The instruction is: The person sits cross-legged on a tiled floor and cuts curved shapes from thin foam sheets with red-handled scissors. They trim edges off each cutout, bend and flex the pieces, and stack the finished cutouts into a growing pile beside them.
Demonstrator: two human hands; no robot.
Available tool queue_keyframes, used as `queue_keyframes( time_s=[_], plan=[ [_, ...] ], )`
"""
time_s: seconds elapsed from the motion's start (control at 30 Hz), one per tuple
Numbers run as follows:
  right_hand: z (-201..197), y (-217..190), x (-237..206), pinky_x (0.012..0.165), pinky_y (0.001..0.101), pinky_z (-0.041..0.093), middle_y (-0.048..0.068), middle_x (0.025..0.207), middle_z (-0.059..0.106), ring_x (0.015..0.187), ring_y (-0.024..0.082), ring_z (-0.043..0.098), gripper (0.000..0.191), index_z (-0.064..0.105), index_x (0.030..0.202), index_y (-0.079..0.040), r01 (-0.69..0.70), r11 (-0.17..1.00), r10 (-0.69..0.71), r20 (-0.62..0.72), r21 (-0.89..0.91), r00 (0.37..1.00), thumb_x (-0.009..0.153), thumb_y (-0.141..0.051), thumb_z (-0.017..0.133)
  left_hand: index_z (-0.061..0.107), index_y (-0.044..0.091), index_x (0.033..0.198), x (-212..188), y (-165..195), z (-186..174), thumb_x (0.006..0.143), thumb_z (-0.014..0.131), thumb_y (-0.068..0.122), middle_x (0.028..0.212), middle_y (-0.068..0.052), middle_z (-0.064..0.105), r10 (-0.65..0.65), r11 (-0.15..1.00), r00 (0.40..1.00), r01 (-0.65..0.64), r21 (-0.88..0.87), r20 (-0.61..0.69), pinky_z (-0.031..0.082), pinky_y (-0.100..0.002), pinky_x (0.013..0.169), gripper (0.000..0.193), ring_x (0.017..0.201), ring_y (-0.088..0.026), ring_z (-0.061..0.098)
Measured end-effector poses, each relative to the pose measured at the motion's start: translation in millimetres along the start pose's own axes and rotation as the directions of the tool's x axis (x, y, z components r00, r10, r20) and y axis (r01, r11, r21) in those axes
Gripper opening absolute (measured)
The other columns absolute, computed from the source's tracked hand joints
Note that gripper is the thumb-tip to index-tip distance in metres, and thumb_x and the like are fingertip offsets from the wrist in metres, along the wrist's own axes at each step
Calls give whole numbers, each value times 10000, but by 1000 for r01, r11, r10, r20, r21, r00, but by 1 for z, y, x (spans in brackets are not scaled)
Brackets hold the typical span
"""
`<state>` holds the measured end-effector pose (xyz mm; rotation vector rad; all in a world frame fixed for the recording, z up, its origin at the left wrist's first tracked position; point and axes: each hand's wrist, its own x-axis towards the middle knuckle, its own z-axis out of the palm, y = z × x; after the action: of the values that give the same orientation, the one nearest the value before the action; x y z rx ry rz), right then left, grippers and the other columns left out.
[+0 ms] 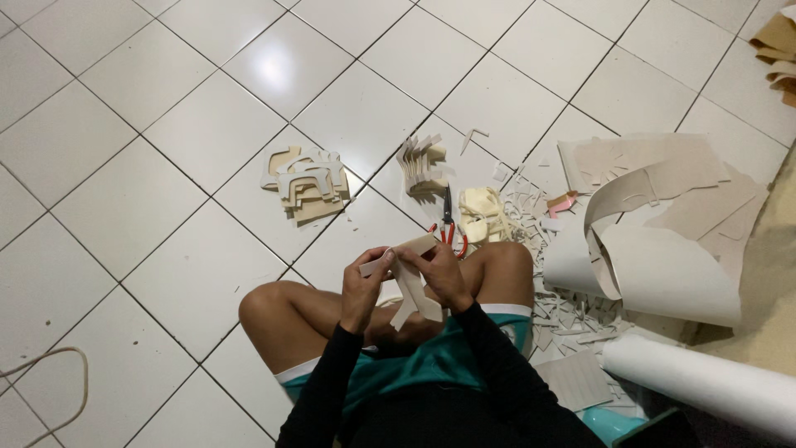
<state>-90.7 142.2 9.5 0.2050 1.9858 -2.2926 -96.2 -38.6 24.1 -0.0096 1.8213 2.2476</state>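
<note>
Seen from above, the left hand [362, 286] and right hand [442, 274] both pinch a pale cut-out strip [408, 278] over the crossed legs, red-handled scissors [448, 226] just beyond the grip, stacked cut-outs [308, 189] farther off.

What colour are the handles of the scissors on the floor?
Red, on the scissors lying by the knee; seen in the head view.

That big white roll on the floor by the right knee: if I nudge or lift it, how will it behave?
The white roll is round and lies on smooth tile floor, so a push would probably set it rolling. It looks like rolled sheet material, like the curled cut sheet beside it, so it likely sags if lifted by one end. Probably bulky, not heavy.
</note>
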Motion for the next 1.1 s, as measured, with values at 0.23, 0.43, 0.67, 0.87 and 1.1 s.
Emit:
queue_keyframes(
  time_s=[0.23, 0.43, 0.67, 0.87, 1.1],
  plan=[
    [-10, 37, 6, 727, 252, 552, 59, 943, 711, 803, 120, 687, 274, 663, 1101, -1, -323, 805, 271, 176, 497, 946, 956, -227, 719, 688, -68, 1229, -12, -11, -3, 954, 695, 282, 1092, -77, 746, -151, 970, 976, 177, -167, 156, 543, -269, 950, 445, 1034, -140, 695],
    [-8, 41, 1, 742, 269, 547, 57, 951, 692, 822, 124, 665, 290, 638, 1120, 7, -353, 797, 224, 303, 489, 926, 1020, -258, 697, 671, -60, 1264, -17, -9, -8, 998, 657, 251, 1150, -95, 713, -212, 891, 920, 321, -323, 329, 496, -312, 1021, 409, 1098, -169, 650],
    [3, 7, -20, 783, 371, 568, 126, 1136, 704, 887, 182, 672, 580, 586, 1323, 21, -318, 695, 174, 278, 645, 945, 1047, -487, 556, 648, -9, 1226, -13, -13, -10, 1053, 643, 224, 1124, -69, 681, -125, 749, 978, 204, -631, 168, 497, -359, 978, 290, 1055, -178, 614],
    [-1, -1, -21, 788, 386, 626, 103, 1177, 659, 989, 222, 740, 492, 480, 1309, -55, -156, 805, 115, 107, 572, 988, 930, -340, 610, 574, 93, 1284, -7, -18, -19, 1010, 638, 225, 1181, -13, 653, -140, 668, 986, 30, -743, -86, 480, -343, 963, 310, 1133, -151, 599],
    [-14, 4, 6, 634, 259, 544, 72, 1046, 701, 831, 145, 661, 339, 591, 1296, 14, 138, 958, -87, -203, 252, 975, 992, -101, 689, 473, 44, 1398, -34, 26, -6, 906, 760, 223, 1342, -102, 560, 347, 919, 914, -286, 272, -211, 453, -404, 1052, 597, 1258, -279, 551]
  ],
)
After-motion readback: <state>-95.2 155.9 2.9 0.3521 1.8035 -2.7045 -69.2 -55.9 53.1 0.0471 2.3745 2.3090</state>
